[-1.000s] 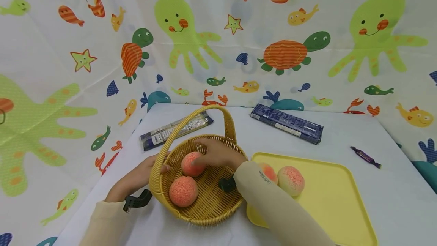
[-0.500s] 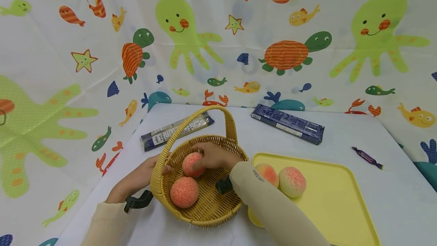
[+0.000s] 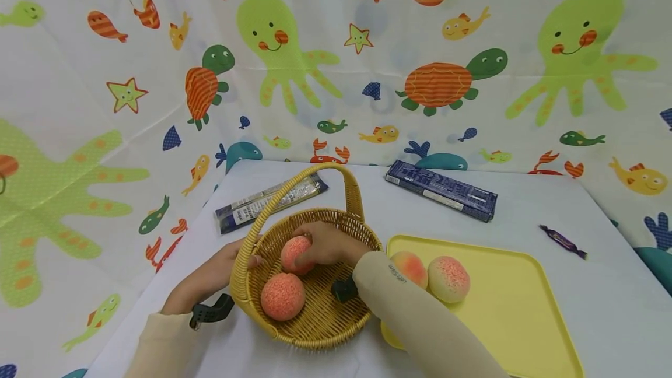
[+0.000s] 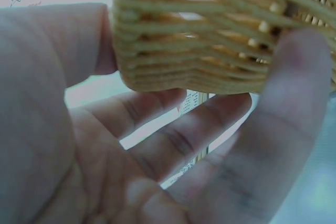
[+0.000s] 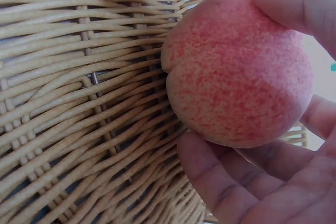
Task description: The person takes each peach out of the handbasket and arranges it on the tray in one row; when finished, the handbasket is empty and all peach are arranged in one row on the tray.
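A yellow wicker basket (image 3: 325, 314) with a tall handle stands in the middle of the head view. My left hand (image 3: 215, 273) grips its left side; the left wrist view has several fingers under the wicker (image 4: 210, 40) and one digit against its wall. Inside the basket, my right hand (image 3: 331, 244) holds a pink peach (image 3: 295, 254). Close up in the right wrist view, thumb and fingers curl round that peach (image 5: 236, 72), which sits close to the woven wall. A second peach (image 3: 283, 297) lies nearer the front of the basket.
To the right lies a yellow tray (image 3: 514, 308) bearing two peaches, one reddish-orange (image 3: 411, 269) and one paler (image 3: 448, 279). Behind are a silver-and-blue packet (image 3: 270, 200) and a dark blue box (image 3: 442, 190). A purple wrapped candy (image 3: 563, 241) lies far right.
My right hand's fingers have come down and closed round the rear peach. My left hand and the basket stay nearly where they were.
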`<state>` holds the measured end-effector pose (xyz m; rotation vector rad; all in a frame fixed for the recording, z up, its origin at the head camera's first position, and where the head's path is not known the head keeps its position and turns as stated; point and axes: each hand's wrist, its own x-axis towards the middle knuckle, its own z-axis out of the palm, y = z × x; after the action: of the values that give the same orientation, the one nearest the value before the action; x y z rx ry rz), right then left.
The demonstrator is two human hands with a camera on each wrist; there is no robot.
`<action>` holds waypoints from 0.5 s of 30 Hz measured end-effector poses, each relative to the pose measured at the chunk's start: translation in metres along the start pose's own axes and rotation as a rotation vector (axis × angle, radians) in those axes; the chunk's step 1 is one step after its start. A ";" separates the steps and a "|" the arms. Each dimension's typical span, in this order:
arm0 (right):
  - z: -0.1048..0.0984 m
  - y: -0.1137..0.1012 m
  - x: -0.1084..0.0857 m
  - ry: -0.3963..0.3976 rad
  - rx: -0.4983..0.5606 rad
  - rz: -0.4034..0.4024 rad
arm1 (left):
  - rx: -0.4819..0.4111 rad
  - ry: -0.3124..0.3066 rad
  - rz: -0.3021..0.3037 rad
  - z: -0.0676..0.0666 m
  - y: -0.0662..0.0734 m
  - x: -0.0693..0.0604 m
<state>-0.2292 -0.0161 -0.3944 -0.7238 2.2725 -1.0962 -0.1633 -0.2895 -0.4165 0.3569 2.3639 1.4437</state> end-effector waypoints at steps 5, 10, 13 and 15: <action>-0.009 0.000 -0.012 0.033 -0.005 -0.053 | -0.004 0.016 -0.023 0.000 0.002 0.001; -0.022 -0.001 -0.028 0.064 0.010 -0.075 | 0.018 0.038 -0.043 0.000 0.004 0.001; -0.029 -0.001 -0.039 0.082 0.021 -0.072 | 0.026 0.038 -0.037 0.000 0.004 0.001; -0.034 0.000 -0.047 0.095 0.031 -0.062 | 0.030 0.033 -0.032 0.000 0.004 0.001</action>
<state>-0.2168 0.0331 -0.3655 -0.7493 2.3207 -1.2159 -0.1640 -0.2868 -0.4129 0.3034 2.4087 1.4113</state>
